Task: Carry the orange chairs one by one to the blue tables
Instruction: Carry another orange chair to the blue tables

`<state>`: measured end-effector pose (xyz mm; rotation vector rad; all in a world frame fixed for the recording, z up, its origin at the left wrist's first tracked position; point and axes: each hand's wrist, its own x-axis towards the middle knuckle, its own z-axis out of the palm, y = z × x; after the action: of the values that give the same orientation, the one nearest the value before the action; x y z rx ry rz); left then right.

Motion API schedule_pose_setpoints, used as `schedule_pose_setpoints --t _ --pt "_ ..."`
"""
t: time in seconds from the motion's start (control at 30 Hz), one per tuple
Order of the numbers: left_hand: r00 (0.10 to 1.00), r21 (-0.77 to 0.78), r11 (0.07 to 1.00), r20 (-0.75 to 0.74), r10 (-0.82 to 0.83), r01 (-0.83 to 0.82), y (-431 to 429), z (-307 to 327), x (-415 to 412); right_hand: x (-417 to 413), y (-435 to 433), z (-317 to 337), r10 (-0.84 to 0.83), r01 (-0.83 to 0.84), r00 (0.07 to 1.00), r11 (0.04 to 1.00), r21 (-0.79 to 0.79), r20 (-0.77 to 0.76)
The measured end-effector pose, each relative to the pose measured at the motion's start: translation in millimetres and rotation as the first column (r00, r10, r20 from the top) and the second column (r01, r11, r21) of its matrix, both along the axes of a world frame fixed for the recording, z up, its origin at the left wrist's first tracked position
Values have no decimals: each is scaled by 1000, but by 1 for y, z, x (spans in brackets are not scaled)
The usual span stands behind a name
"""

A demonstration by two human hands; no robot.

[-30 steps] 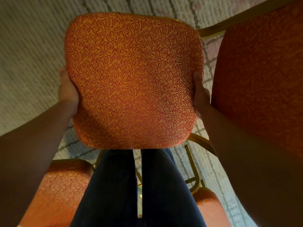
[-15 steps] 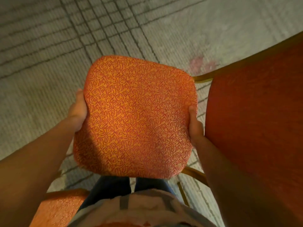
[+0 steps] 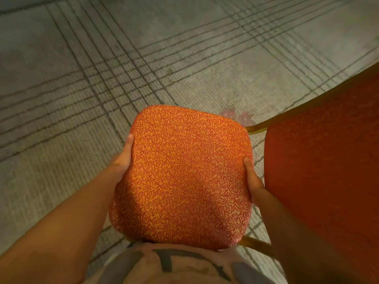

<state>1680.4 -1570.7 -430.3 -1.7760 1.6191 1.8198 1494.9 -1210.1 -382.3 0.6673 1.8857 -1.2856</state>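
Note:
An orange chair (image 3: 184, 175) with a swirl-patterned seat hangs in front of my body, seen from above. My left hand (image 3: 123, 156) grips the seat's left edge, thumb on top. My right hand (image 3: 251, 177) grips the right edge, thumb on top too. The fingers of both hands are hidden under the seat. A gold leg (image 3: 256, 245) of the chair's frame shows below the seat at the right. No blue table is in view.
A second orange chair (image 3: 328, 160) with a gold frame stands close on the right, almost touching my right arm. Grey carpet (image 3: 102, 78) with dark crossing lines spreads ahead and to the left. A pinkish stain (image 3: 235, 114) marks the carpet just beyond the seat.
The chair has dropped lower and looks smaller in the view, and the camera has tilted forward. More carpet shows ahead. The orange chairs and my legs at the bottom are out of sight.

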Motion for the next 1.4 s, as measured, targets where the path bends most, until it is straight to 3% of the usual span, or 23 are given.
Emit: schedule_pose_setpoints --t 0.17,0.43,0.67,0.8,1.2,1.4 --pt "999 -118 992 33 -36 40 23 61 -41 -24 14 -18 9 -9 1000 998 -58 -2" --pt "991 -215 967 18 -135 136 10 77 -110 -61 14 -17 -89 85 996 992 -94 -31" --pt "943 -266 905 124 -309 331 -18 78 -189 -110 8 -43 -183 181 983 981 -77 -27" --pt "919 -229 890 88 -385 395 -46 73 -253 -152 -16 -45 -272 267 961 959 -93 -44" --pt "800 -409 723 26 -600 556 -91 117 -475 -293 -83 42 -478 442 841 877 -189 -252" --pt "735 -326 678 86 -673 659 -75 96 -578 -371 -60 17 -503 472 842 862 -184 -195"
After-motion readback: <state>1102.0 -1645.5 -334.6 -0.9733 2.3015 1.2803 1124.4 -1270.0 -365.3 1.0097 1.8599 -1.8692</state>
